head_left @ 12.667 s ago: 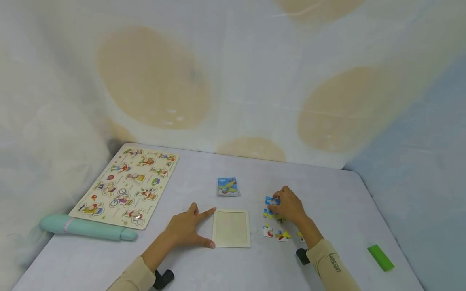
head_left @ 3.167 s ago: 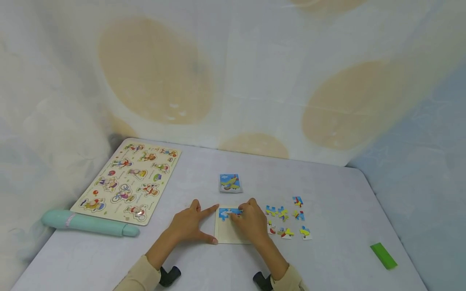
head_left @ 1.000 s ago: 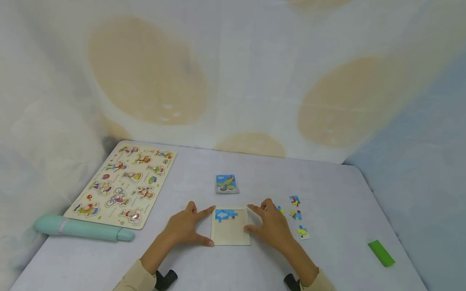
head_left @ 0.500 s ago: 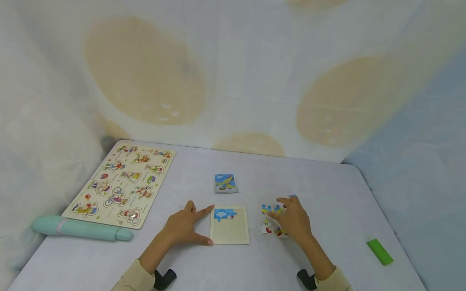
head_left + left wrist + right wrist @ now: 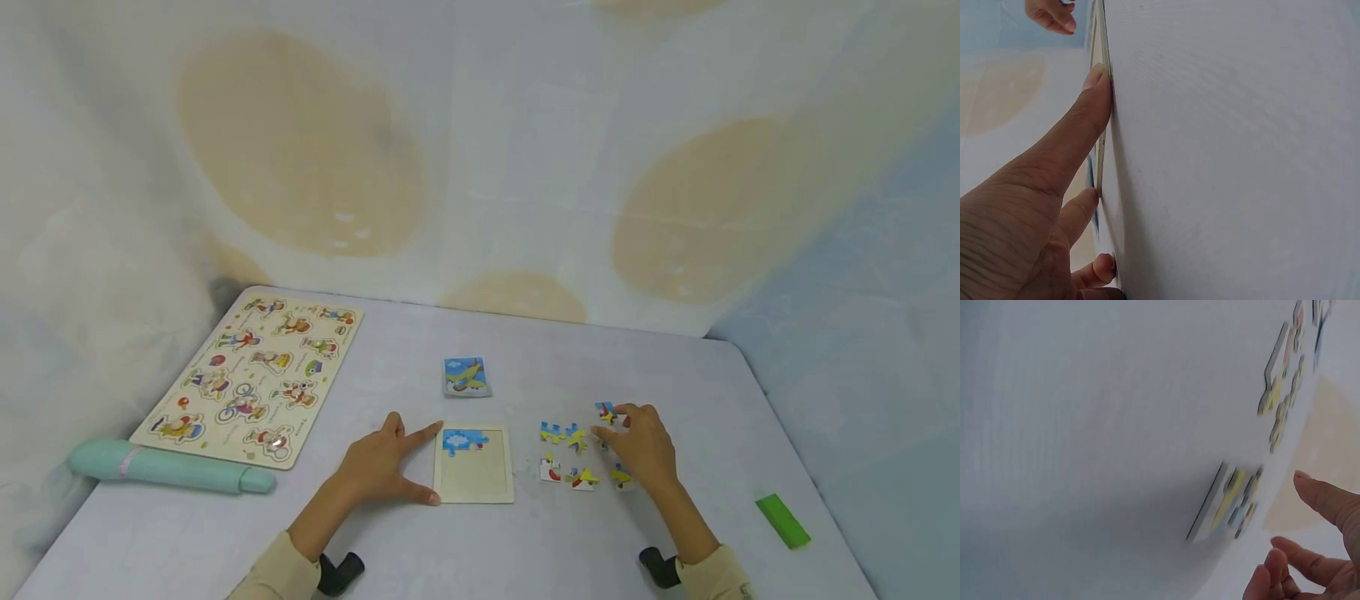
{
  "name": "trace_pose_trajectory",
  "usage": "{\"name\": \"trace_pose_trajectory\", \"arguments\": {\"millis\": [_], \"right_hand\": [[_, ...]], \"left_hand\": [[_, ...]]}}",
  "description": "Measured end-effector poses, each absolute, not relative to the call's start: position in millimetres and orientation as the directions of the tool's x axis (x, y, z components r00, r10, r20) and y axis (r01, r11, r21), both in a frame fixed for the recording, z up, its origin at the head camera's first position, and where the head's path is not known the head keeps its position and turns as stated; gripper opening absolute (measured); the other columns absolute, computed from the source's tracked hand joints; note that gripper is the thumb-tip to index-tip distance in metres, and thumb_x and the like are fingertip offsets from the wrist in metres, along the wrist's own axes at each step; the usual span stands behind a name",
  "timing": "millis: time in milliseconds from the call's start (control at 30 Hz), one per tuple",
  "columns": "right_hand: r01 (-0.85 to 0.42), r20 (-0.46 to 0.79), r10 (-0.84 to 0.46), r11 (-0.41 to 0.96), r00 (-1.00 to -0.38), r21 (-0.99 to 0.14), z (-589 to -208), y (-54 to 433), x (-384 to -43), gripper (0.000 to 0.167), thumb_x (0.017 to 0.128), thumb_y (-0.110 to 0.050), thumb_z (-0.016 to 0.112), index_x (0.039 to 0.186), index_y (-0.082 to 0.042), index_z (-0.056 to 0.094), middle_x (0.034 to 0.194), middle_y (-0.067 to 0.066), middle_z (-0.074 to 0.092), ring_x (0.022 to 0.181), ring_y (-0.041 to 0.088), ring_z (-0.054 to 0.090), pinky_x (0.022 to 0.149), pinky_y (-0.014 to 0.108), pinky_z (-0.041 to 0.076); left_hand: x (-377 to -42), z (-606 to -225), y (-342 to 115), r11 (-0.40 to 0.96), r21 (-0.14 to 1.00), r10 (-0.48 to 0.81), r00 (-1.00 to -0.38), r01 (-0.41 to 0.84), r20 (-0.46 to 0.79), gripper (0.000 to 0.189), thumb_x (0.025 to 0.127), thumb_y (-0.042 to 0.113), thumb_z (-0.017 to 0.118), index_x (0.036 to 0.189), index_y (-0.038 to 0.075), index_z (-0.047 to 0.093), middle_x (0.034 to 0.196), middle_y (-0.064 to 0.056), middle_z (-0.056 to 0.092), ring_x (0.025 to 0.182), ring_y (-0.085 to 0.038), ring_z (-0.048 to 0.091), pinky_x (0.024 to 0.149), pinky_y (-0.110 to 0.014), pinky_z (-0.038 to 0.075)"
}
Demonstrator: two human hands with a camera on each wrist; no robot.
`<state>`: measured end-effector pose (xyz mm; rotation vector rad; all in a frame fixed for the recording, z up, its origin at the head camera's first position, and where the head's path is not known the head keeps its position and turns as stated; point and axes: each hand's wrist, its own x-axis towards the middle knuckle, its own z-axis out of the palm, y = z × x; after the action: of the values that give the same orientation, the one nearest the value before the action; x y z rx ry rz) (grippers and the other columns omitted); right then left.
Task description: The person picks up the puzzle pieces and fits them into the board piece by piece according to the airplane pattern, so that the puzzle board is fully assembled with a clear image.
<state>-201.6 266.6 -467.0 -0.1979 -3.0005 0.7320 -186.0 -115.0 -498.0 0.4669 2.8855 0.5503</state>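
My left hand [image 5: 375,467] lies beside a square wooden puzzle tray [image 5: 474,482], thumb and index finger spread against its left edge; the left wrist view shows the thumb [image 5: 1088,106] at that edge. Blue-sky jigsaw pieces [image 5: 461,442] fill the tray's upper left. Right of the tray, my right hand [image 5: 643,450] hovers over loose jigsaw pieces, partly covering one. Thumb and index finger are apart with nothing between them, as the right wrist view also shows. A red-and-blue piece [image 5: 604,412] lies close to its index fingertip. More loose pieces [image 5: 550,472] lie to its left.
A small picture packet [image 5: 466,377] with a yellow aeroplane stands behind the tray. At the left are a large peg puzzle board [image 5: 258,375] and a mint-green cylinder [image 5: 180,472]. A green strip [image 5: 783,521] lies far right. Fabric walls border the table's back and sides.
Since the earliest frame, blue pieces have come into the tray's top. Over the last second my right hand has moved right, from the tray's right edge to the loose pieces. My left hand stays put.
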Motion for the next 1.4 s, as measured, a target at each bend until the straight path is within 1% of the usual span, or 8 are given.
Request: {"name": "trace_pose_trajectory", "arguments": {"millis": [100, 300, 533, 800, 1000, 1167, 1300, 1400], "right_hand": [[0.1, 0.006, 0.116, 0.886, -0.993, -0.454, -468, 275, -207, 0.055, 0.087, -0.027, 0.076, 0.126, 0.008, 0.06, 0.099, 0.022, 0.055, 0.076, 0.025, 0.05, 0.059, 0.031, 0.04], [0.037, -0.01, 0.036, 0.897, -0.999, -0.44, -472, 290, -219, 0.05, 0.087, -0.022, 0.075, 0.127, 0.005, 0.062, 0.096, 0.019, 0.054, 0.08, 0.025, 0.051, 0.062, 0.031, 0.04], [-0.02, -0.022, -0.035, 0.878, -0.999, -0.478, -475, 301, -227, 0.046, 0.087, -0.014, 0.074, 0.127, 0.005, 0.062, 0.095, 0.02, 0.052, 0.082, 0.025, 0.048, 0.064, 0.032, 0.039], [-0.024, -0.037, -0.049, 0.863, -0.998, -0.504, -481, 307, -232, 0.046, 0.088, -0.016, 0.075, 0.128, 0.002, 0.063, 0.1, 0.02, 0.053, 0.09, 0.028, 0.05, 0.071, 0.035, 0.042], [0.007, -0.064, -0.031, 0.854, -0.998, -0.52, -485, 308, -235, 0.045, 0.089, -0.016, 0.073, 0.129, 0.001, 0.062, 0.098, 0.017, 0.053, 0.091, 0.028, 0.049, 0.073, 0.035, 0.042], [0.018, -0.063, -0.017, 0.851, -0.998, -0.525, -488, 310, -236, 0.044, 0.089, -0.015, 0.072, 0.129, 0.002, 0.063, 0.099, 0.018, 0.054, 0.092, 0.029, 0.051, 0.075, 0.04, 0.045], [-0.006, -0.05, -0.038, 0.854, -0.998, -0.52, -488, 313, -236, 0.043, 0.089, -0.016, 0.073, 0.127, 0.002, 0.064, 0.099, 0.017, 0.055, 0.09, 0.028, 0.052, 0.075, 0.039, 0.045], [-0.058, -0.044, -0.093, 0.858, -0.995, -0.51, -486, 316, -238, 0.042, 0.088, -0.017, 0.074, 0.124, 0.001, 0.065, 0.097, 0.015, 0.055, 0.088, 0.027, 0.052, 0.073, 0.037, 0.044]], "left_hand": [[-186, -498, -116, 0.88, 0.385, 0.338, -0.936, 0.278, -0.098, 0.102, 0.055, 0.07, 0.085, 0.145, 0.04, 0.049, 0.094, -0.004, 0.038, 0.067, -0.015, 0.04, 0.054, -0.029, 0.031], [-186, -499, -116, 0.876, 0.395, 0.341, -0.934, 0.275, -0.105, 0.102, 0.055, 0.069, 0.085, 0.145, 0.039, 0.049, 0.095, -0.004, 0.039, 0.067, -0.015, 0.041, 0.054, -0.029, 0.032], [-186, -497, -115, 0.875, 0.406, 0.336, -0.935, 0.266, -0.111, 0.101, 0.055, 0.068, 0.086, 0.145, 0.039, 0.049, 0.095, -0.004, 0.038, 0.067, -0.016, 0.041, 0.054, -0.029, 0.032], [-187, -500, -115, 0.883, 0.384, 0.334, -0.936, 0.27, -0.112, 0.101, 0.055, 0.07, 0.084, 0.145, 0.04, 0.049, 0.095, -0.003, 0.036, 0.065, -0.015, 0.04, 0.053, -0.028, 0.03], [-188, -500, -116, 0.882, 0.382, 0.34, -0.934, 0.277, -0.108, 0.102, 0.055, 0.071, 0.084, 0.146, 0.039, 0.048, 0.095, -0.003, 0.037, 0.065, -0.015, 0.038, 0.053, -0.028, 0.03], [-188, -498, -116, 0.88, 0.386, 0.343, -0.933, 0.276, -0.113, 0.102, 0.056, 0.07, 0.084, 0.146, 0.04, 0.048, 0.095, -0.003, 0.037, 0.065, -0.015, 0.039, 0.053, -0.028, 0.03], [-187, -498, -115, 0.878, 0.388, 0.346, -0.931, 0.279, -0.114, 0.102, 0.056, 0.07, 0.084, 0.146, 0.039, 0.048, 0.096, -0.004, 0.038, 0.066, -0.016, 0.04, 0.054, -0.028, 0.03], [-187, -499, -115, 0.881, 0.385, 0.341, -0.933, 0.275, -0.114, 0.102, 0.056, 0.07, 0.084, 0.146, 0.039, 0.048, 0.095, -0.004, 0.037, 0.066, -0.016, 0.04, 0.054, -0.028, 0.03]]}}
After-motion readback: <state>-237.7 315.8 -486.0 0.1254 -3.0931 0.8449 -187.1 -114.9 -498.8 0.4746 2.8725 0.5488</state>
